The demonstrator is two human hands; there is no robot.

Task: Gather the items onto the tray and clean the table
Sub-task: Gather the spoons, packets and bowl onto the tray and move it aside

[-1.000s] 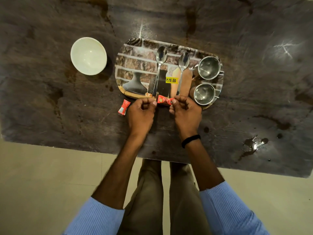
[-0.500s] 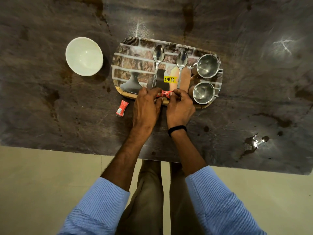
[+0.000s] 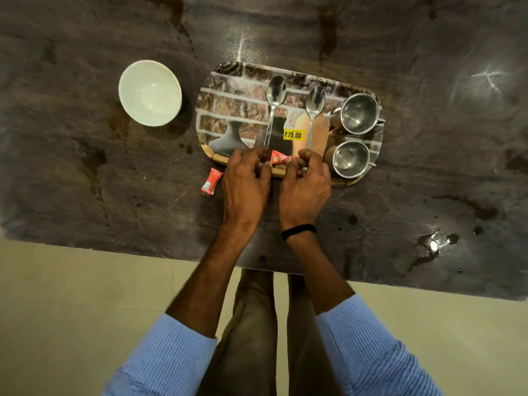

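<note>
Tray [image 3: 228, 90] holds spoons [image 3: 275, 110], empty cups [image 3: 358, 112] (fingers [image 3: 308, 156] pinch sachet [image 3: 278, 160]).

Both hands, left [image 3: 245, 184] and right [image 3: 304, 190], pinch a red sachet [image 3: 278, 160] over the tray's [image 3: 228, 81] near edge. Tray holds two spoons [image 3: 274, 110] and two steel cups [image 3: 358, 112]. Second sachet [image 3: 211, 182] and white bowl [image 3: 150, 92] lie on the table [image 3: 85, 181].

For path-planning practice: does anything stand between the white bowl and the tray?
Nothing visible. Only stained table lies between the white bowl and the tray; the loose red sachet lies nearer the person.
</note>
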